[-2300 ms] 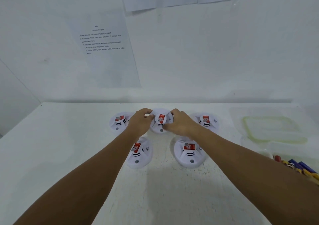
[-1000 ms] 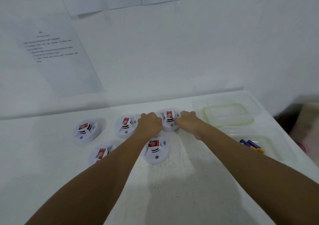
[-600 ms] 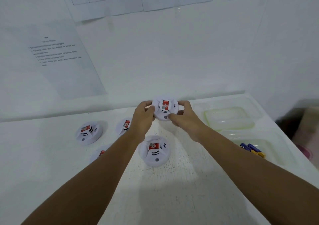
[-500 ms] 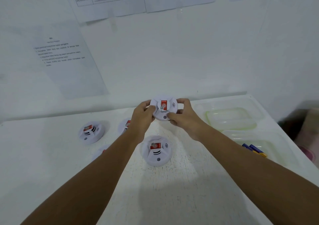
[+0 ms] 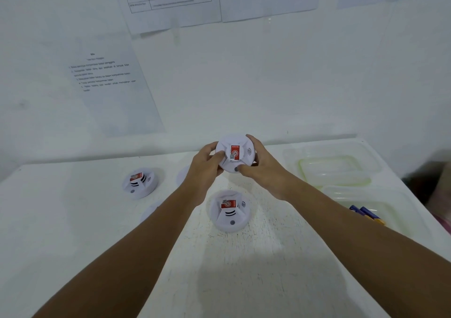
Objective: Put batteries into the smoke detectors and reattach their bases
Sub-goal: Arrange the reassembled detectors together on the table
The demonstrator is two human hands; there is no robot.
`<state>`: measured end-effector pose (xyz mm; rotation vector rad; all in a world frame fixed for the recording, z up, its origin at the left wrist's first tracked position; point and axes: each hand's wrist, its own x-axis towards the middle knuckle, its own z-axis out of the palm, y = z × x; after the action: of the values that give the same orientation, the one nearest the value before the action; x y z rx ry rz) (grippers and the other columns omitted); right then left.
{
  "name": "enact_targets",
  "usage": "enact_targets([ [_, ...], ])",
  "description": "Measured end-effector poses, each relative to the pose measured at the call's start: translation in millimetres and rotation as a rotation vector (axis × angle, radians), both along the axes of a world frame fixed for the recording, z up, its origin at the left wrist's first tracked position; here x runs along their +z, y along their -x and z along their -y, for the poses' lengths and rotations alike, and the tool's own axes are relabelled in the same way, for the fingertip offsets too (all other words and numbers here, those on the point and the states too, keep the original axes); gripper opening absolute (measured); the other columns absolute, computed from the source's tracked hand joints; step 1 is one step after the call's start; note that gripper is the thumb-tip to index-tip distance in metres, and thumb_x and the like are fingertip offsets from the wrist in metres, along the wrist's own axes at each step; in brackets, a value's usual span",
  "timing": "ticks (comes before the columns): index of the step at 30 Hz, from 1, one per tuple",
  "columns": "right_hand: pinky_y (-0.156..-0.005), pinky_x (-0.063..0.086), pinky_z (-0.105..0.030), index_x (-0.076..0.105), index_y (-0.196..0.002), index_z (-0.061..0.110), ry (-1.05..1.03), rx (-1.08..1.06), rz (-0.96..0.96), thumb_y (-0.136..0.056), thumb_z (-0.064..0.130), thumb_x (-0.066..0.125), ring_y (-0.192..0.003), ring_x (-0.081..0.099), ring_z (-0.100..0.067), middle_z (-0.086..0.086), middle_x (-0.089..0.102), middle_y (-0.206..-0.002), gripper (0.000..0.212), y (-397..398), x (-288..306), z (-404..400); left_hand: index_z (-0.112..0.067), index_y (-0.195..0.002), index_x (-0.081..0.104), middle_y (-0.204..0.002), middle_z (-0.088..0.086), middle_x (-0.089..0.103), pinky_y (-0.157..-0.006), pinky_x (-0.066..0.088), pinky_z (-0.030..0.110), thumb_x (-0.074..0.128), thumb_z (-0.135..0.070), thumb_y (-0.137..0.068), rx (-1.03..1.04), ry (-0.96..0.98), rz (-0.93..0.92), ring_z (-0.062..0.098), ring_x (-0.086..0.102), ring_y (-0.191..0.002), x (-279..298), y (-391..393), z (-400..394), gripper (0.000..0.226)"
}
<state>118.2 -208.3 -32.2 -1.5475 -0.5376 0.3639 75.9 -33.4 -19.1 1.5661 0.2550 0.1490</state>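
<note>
Two hands are working one smoke detector [image 5: 234, 153], held up above the table [image 5: 244, 269]: left hand [image 5: 204, 169] and right hand [image 5: 262, 165] are curling fingers around its rim. Beside it, batteries [image 5: 366, 213] are waiting in the tub [image 5: 395, 200]. Best bet: steadying the body while twisting the base off evenly, not prying.

Both forearms [image 5: 136, 252] are bare, without sleeves.

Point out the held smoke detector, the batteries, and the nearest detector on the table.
held smoke detector [image 5: 235, 153]: head view, red label.
batteries [image 5: 366, 212]: head view, blue casing, in clear container.
nearest detector [image 5: 229, 210]: head view, raised centre.
</note>
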Motion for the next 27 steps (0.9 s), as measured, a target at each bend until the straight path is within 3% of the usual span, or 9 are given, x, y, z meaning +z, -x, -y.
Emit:
enact_targets([
  [7,-0.102,0.055,-0.033,0.032,-0.154,0.036,0.051,-0.029,0.009,-0.094,0.008,0.070,-0.124,0.059,-0.006,0.013,0.058,-0.139,0.077,-1,-2,-5,-0.018,-0.138,0.062,-0.121,0.004,0.075,-0.082,0.060,0.024,0.056,-0.016,-0.106,-0.014,-0.019,0.007,0.019,0.074,-0.108,5,4,-1,0.032],
  [14,-0.093,0.057,-0.026,0.042,-0.145,0.035,0.011,-0.028,0.031,-0.094,0.003,0.068,-0.118,0.062,-0.005,0.012,0.062,-0.131,0.065,4,4,-5,-0.017,-0.140,0.060,-0.126,0.003,0.072,-0.084,0.059,0.023,0.055,-0.016,-0.107,-0.040,-0.049,0.027,0.018,0.072,-0.111,9,5,-4,0.034],
  [17,-0.096,0.056,-0.029,0.043,-0.144,0.033,0.008,-0.018,0.037,-0.094,0.002,0.067,-0.120,0.062,-0.008,0.009,0.063,-0.132,0.064,5,5,-5,-0.018,-0.141,0.059,-0.128,0.004,0.072,-0.089,0.060,0.026,0.055,-0.016,-0.107,-0.053,-0.062,0.032,0.019,0.072,-0.113,9,5,-5,0.035],
  [23,-0.096,0.057,-0.029,0.045,-0.140,0.038,0.011,-0.023,0.047,-0.094,0.001,0.067,-0.120,0.062,-0.009,0.009,0.063,-0.131,0.062,7,5,-5,-0.017,-0.141,0.059,-0.126,0.004,0.073,-0.080,0.058,0.020,0.054,-0.017,-0.107,-0.061,-0.056,0.035,0.018,0.073,-0.109,11,9,-5,0.034],
  [27,-0.102,0.055,-0.034,0.040,-0.148,0.033,0.025,-0.030,0.038,-0.094,0.004,0.069,-0.124,0.061,-0.011,0.007,0.061,-0.135,0.067,7,5,-5,-0.017,-0.142,0.058,-0.127,0.003,0.072,-0.080,0.058,0.020,0.054,-0.016,-0.107,-0.059,-0.067,0.033,0.018,0.072,-0.110,12,9,-6,0.034],
])
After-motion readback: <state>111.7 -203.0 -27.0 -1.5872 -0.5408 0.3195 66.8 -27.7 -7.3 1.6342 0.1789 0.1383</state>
